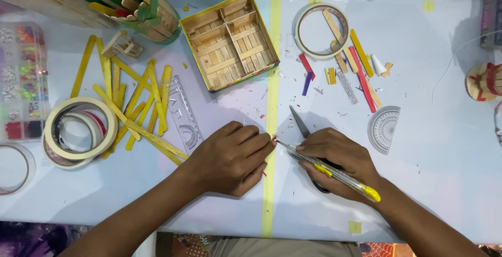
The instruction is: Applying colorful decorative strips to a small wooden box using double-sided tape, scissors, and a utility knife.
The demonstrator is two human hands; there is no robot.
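The right hand [340,160] covers the scissors [301,126] handles; only the blades show. The tiny red piece [273,138] at the left hand [230,157] fingertips is too small to identify. The bead organiser [21,79] is cut off by the left edge.

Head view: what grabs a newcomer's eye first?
Two hands meet at the table's near centre: the left hand pressed flat by the yellow tape strip, the right hand holding a clear pen with yellow cap and scissors. Behind them sits a partitioned stick box; loose yellow sticks lie to the left.
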